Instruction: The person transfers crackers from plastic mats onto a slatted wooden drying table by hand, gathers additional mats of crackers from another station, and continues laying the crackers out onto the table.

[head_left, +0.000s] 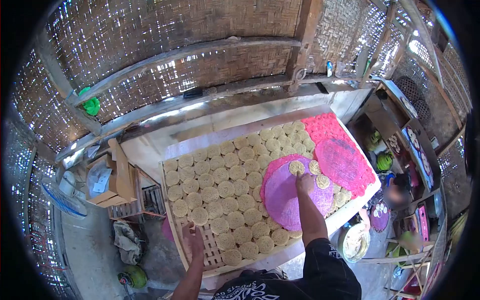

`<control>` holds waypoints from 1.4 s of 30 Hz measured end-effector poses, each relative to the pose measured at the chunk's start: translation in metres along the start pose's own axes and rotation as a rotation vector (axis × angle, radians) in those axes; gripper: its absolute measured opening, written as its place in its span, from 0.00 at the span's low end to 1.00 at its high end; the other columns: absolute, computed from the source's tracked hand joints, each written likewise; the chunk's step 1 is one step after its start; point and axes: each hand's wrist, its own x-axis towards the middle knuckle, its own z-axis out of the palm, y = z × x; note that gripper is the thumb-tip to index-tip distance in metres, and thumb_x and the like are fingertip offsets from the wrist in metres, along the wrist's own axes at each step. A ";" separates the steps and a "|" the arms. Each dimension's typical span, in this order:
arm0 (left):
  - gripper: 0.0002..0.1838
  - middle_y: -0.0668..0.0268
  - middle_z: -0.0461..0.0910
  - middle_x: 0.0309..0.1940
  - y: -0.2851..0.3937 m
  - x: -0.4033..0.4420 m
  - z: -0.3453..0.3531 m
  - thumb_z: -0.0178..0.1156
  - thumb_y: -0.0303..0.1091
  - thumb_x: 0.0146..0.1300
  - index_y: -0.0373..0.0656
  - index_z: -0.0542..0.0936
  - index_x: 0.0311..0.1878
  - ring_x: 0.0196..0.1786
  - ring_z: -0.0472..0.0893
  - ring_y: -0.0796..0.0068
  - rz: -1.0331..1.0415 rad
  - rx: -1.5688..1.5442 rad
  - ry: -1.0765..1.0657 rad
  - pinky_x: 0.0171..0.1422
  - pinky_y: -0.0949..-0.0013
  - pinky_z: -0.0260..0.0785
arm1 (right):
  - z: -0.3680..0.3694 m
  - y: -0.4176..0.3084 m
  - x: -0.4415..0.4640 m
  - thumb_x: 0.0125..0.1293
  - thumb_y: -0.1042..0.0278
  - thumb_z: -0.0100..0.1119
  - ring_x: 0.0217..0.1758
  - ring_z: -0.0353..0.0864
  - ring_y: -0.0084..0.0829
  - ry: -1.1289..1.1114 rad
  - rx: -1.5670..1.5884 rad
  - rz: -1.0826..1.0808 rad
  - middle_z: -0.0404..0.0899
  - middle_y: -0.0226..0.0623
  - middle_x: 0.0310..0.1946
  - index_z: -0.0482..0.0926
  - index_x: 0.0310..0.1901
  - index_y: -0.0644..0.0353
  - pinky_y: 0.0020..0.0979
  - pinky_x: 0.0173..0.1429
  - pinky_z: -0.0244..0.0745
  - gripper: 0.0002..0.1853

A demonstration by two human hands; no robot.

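Rows of round, flat, tan grainy cakes [226, 189] cover most of a woven bamboo rack [212, 250] in front of me. On the rack's right part lies a round purple mat [282, 197], over a pink one, with a few cakes near its upper right edge. My right hand [305, 185] reaches over this mat, its fingers closed at the lower edge of one grainy cake [296, 167]. My left hand [193, 242] is by the bare weave at the rack's lower left, fingers apart and holding nothing, just below a cake [199, 216].
Pink mats [340, 157] lie at the rack's right end. A cardboard box [117, 177] and a fan [65, 195] stand at left. To the right, a person sits near a basin [355, 242] and another purple mat [380, 217]. A bamboo wall [225, 62] rises behind.
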 end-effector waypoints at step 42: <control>0.15 0.59 0.83 0.41 -0.070 0.072 -0.036 0.61 0.36 0.58 0.52 0.82 0.50 0.42 0.83 0.51 -0.107 0.250 0.040 0.45 0.54 0.76 | 0.131 -0.155 -0.377 0.60 0.56 0.61 0.48 0.82 0.47 -0.668 0.168 -1.077 0.79 0.46 0.46 0.77 0.51 0.58 0.46 0.51 0.77 0.20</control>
